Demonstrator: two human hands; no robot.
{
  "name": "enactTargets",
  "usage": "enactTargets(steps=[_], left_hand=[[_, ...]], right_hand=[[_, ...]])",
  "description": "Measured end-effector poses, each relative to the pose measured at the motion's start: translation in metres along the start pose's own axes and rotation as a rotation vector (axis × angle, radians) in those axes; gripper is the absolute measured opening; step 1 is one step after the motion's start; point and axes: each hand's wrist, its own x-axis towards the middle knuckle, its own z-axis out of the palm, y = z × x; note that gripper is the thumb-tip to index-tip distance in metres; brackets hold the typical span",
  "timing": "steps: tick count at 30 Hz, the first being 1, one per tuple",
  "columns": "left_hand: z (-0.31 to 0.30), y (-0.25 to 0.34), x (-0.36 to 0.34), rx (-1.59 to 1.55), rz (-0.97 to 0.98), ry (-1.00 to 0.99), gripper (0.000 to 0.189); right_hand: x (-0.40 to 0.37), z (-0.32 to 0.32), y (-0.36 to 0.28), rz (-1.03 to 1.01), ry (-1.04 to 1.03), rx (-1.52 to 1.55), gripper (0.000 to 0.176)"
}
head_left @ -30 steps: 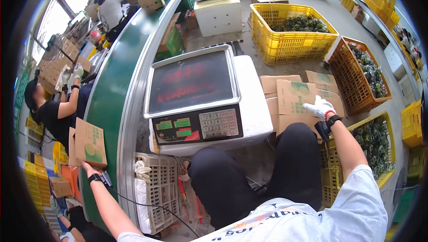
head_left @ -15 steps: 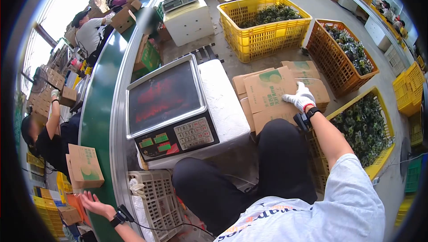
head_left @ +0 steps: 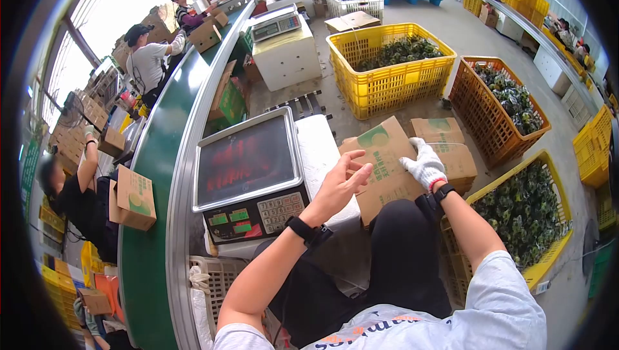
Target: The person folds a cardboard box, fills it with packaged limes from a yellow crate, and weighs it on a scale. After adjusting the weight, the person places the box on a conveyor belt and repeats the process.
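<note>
1. Flattened carton (head_left: 380, 163), brown with a green print, is held tilted above the person's right knee, just right of the weighing scale (head_left: 248, 172) and in front of the pile of flat cartons (head_left: 451, 147) on the floor.
2. Its right edge is clasped by the right hand (head_left: 422, 164), which is covered by a white glove; the gloved fingers are curled over the cardboard, and a dark band is worn at the wrist.
3. Its left edge is met by the bare left hand (head_left: 338, 185), whose fingers are spread and uncurled. Nothing is clasped by this hand, and whether the fingertips touch the cardboard or stop just beside it cannot be told.
4. A steel pan and a keypad with green displays are seen on the scale, which is set on a white stand (head_left: 322, 150).
5. Three crates of dark green produce are placed around the pile: a yellow crate (head_left: 387, 85) behind it, an orange crate (head_left: 490, 124) to its right, and a second yellow crate (head_left: 548, 256) beside the person's right arm.
6. A green conveyor belt (head_left: 151, 176) is run along the left of the scale, and a made-up box (head_left: 132, 198) is carried on it.
7. Other people in gloves are seen beyond the belt, with boxes in their hands, and a second scale (head_left: 277, 24) is set farther along.
</note>
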Motion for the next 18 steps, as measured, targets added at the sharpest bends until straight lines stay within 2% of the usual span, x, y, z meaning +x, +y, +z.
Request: enactTargets(steps=[1,2,3,5,6,7,9,11,12,13,14,15,16,17,18], left_hand=[[0.003,-0.006,0.012,-0.010,-0.044,0.021,0.065],[0.005,-0.012,0.025,-0.052,-0.062,0.028,0.071],[0.008,-0.019,0.036,-0.052,-0.057,0.026,0.071],[0.010,-0.030,0.061,0.037,0.044,0.213,0.078],[0.008,-0.029,0.071,0.085,0.030,0.277,0.089],[0.008,-0.026,0.079,0.083,0.035,0.282,0.089],[0.011,-0.022,0.093,0.189,0.159,0.547,0.099],[0.017,-0.025,0.099,0.103,0.119,0.591,0.103],[0.019,-0.034,0.103,0.102,0.104,0.570,0.101],[0.022,-0.046,0.107,0.099,0.090,0.551,0.100],[0.027,-0.057,0.104,0.252,0.123,0.577,0.095],[0.027,-0.068,0.103,0.246,0.120,0.581,0.095],[0.027,-0.071,0.099,0.173,0.141,0.549,0.092],[0.028,-0.072,0.098,0.101,0.165,0.513,0.089],[0.028,-0.073,0.097,0.053,0.108,0.492,0.095]], right_hand=[[-0.001,-0.005,-0.004,-0.038,-0.008,0.189,0.071],[-0.002,-0.006,-0.006,-0.088,0.034,0.247,0.063],[0.001,-0.014,-0.007,-0.089,0.039,0.245,0.063],[0.012,-0.046,-0.019,-0.233,0.086,0.299,0.060],[0.008,-0.072,-0.037,-0.277,0.136,0.311,0.056],[0.007,-0.095,-0.052,-0.416,0.162,0.300,0.053],[-0.008,-0.132,-0.082,-0.491,0.052,0.220,0.051],[-0.024,-0.134,-0.097,-0.627,-0.015,0.085,0.051],[-0.025,-0.118,-0.089,-0.760,-0.017,0.079,0.052],[-0.037,-0.110,-0.090,-0.741,0.068,0.049,0.050],[-0.041,-0.109,-0.088,-0.630,0.006,0.151,0.043],[-0.042,-0.110,-0.085,-0.516,-0.054,0.249,0.037],[-0.040,-0.108,-0.078,-0.514,-0.060,0.244,0.037],[-0.035,-0.106,-0.069,-0.506,-0.098,0.385,0.029],[-0.033,-0.104,-0.063,-0.496,-0.133,0.526,0.023]])
